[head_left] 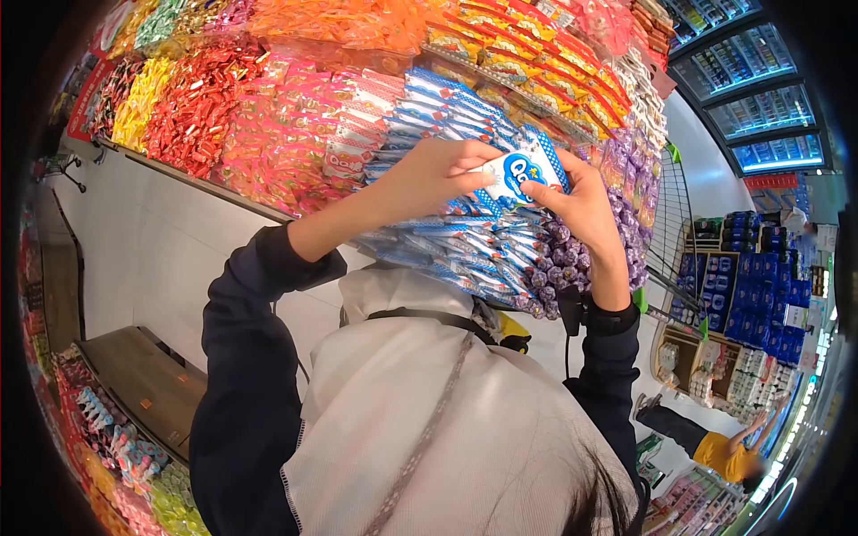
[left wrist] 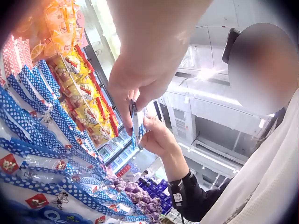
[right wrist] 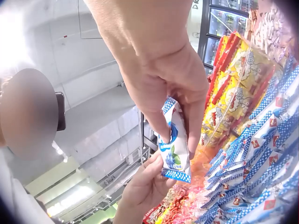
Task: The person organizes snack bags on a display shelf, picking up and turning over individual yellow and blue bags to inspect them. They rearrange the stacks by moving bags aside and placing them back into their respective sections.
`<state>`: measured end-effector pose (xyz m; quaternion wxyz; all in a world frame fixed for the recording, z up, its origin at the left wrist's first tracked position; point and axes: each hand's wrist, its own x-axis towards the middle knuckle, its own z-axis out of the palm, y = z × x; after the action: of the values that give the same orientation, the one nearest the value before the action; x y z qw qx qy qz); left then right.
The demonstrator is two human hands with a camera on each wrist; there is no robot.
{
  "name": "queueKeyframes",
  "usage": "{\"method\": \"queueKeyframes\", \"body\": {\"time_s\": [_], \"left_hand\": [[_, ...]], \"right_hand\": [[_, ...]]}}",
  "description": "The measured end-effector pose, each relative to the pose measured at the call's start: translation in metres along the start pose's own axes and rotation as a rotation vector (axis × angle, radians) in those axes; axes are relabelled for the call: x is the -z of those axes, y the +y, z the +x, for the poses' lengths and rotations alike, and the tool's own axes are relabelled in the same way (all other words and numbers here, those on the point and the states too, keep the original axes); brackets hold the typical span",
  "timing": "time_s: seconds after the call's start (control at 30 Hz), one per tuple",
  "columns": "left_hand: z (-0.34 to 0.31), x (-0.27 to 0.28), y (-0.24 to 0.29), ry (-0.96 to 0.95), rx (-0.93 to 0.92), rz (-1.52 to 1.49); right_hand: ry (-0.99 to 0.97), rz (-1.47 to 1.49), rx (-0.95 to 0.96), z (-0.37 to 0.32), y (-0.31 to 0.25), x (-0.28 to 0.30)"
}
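Note:
Both hands hold one small blue and white packet [head_left: 521, 178] above the candy display in the head view. The left hand [head_left: 444, 181] pinches its left end; the right hand [head_left: 585, 204] grips its right end, thumb on the front. In the left wrist view the packet [left wrist: 138, 122] is seen edge-on between the left hand [left wrist: 145, 70] and the right hand [left wrist: 160, 140]. The right wrist view shows blueberries printed on the packet [right wrist: 175, 154], with the right hand [right wrist: 161, 70] above and the left hand [right wrist: 140, 186] at its lower end.
Blue and white packets [head_left: 447, 116] lie piled beneath the hands, with purple-wrapped candies [head_left: 563, 259] to their right. Yellow packets [head_left: 527, 67] fill the section behind, red and pink candies [head_left: 192, 112] the left. A wire basket [head_left: 675, 214] stands right; a person in yellow [head_left: 719, 454] is farther off.

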<state>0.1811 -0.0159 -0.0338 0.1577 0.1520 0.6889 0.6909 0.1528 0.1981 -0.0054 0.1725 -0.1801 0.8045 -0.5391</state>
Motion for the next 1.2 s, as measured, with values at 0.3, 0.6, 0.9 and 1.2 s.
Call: {"method": "queueKeyframes", "body": {"time_s": [0.3,0.6,0.9,1.2], "left_hand": [[0.024,0.046,-0.068,-0.255,-0.296,0.88],[0.014,0.026,-0.084,-0.513,-0.078,1.153],[0.0,0.022,-0.085,-0.407,-0.058,1.152],[-0.01,0.026,-0.077,-0.347,-0.078,1.115]], "right_hand": [[0.236,-0.177,0.109,-0.022,0.036,0.0],[0.271,-0.193,0.05,-0.017,0.053,-0.03],[0.201,-0.326,0.004,-0.014,0.045,-0.052],[0.012,-0.829,0.21,-0.004,0.046,-0.077]]}}
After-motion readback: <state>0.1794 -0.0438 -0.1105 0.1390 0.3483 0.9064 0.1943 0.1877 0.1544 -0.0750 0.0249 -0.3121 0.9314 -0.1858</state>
